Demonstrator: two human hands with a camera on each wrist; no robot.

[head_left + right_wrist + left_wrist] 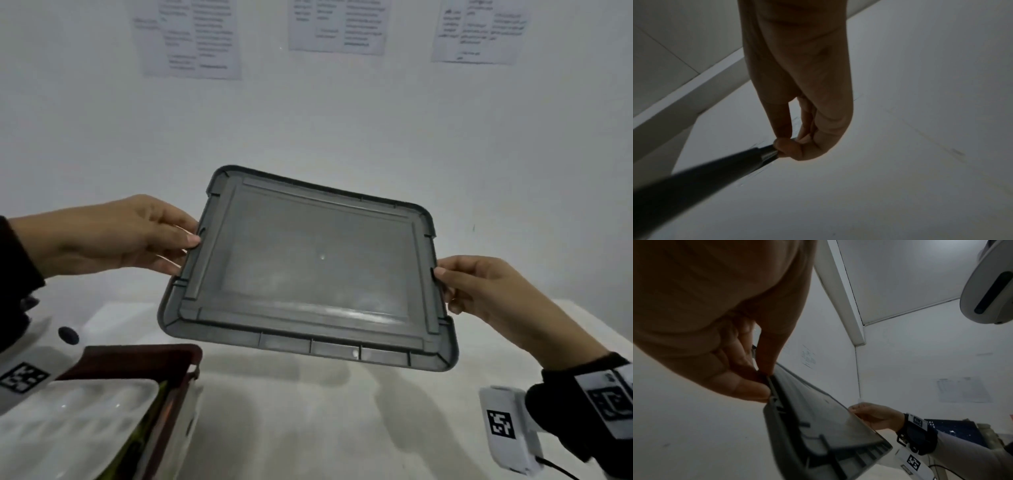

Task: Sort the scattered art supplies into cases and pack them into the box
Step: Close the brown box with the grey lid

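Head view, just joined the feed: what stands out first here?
The grey lid dominates: it is held up in the air, tilted, in front of the white wall, with its ribbed inner side facing the camera. The left hand pinches its left edge and the right hand its right edge. At lower left, over the white table, sits the open box with a dark red case in it.

One grey lid (310, 270), two hands on it: left hand (113, 236), right hand (493, 291). Three printed sheets (337, 25) on wall. One box (190, 425), one table (342, 428).
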